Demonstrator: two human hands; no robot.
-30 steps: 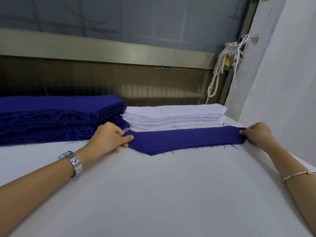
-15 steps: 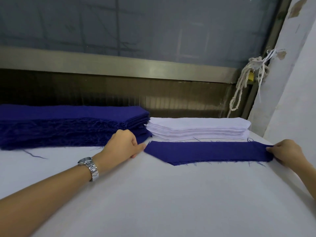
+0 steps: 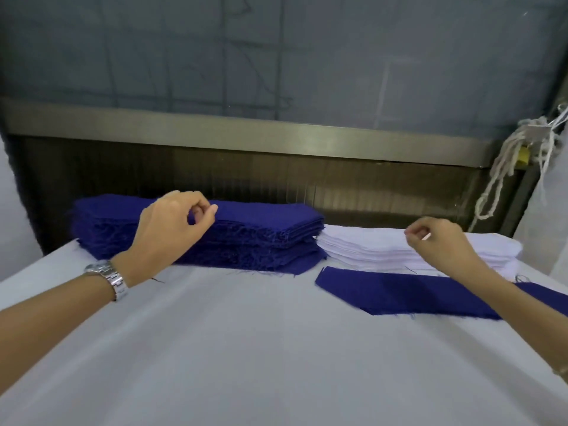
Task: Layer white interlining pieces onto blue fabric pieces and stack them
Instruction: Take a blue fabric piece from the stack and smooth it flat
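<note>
The white table (image 3: 246, 348) fills the foreground. On it, toward the right, 1 blue piece (image 3: 399, 295) lies flat, just in front of the white stack. Half a second ago both hands pinched its 2 ends; now both have let go and lifted off it. The right forearm crosses above its far end. The right hand (image 3: 436, 244) hovers over the white stack (image 3: 362, 247), fingers curled and thumb toward forefinger. I cannot tell whether it has caught the top sheet. The left hand (image 3: 175, 229), a watch (image 3: 112, 278) on its wrist, hangs in front of the blue stack (image 3: 261, 232), fingers curled in with nothing visible in them. The blue piece looks placed, so a white sheet probably goes onto it next.
</note>
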